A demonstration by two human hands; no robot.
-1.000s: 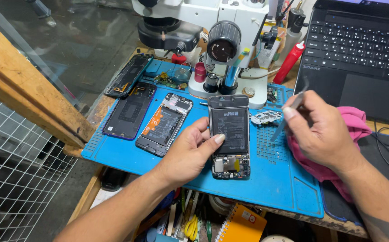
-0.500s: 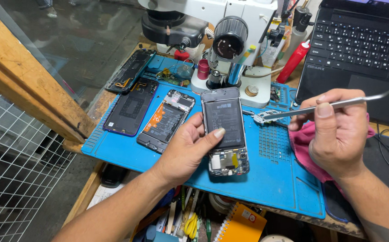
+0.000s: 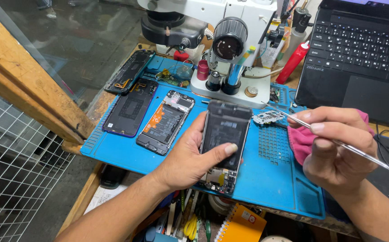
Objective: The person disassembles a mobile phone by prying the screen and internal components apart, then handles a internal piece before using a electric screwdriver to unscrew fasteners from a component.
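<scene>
The left hand [image 3: 190,157] cradles an opened phone [image 3: 223,143] from the side, thumb laid across its dark battery face and fingers closed on its left edge, so that the body stays steady and tilted toward the viewer, its lower end with the exposed circuit board just above the blue work mat [image 3: 257,188]. The right hand [image 3: 333,148], apart from the left, pinches fine metal tweezers [image 3: 338,143] between thumb and forefinger; their tips hold a small metal plate [image 3: 268,118] above the mat's gridded section, just right of the phone's top corner. A pink cloth [image 3: 299,141] lies beneath this hand. Left of the held phone, a second opened phone [image 3: 165,122], a dark rear cover [image 3: 130,108] and another dark frame [image 3: 129,71] lie side by side on the mat, kept apart from the work in hand. Behind stand a white microscope [image 3: 228,45], a red bottle [image 3: 293,62] and a laptop [image 3: 360,58], all on the wooden tabletop [image 3: 98,105].
</scene>
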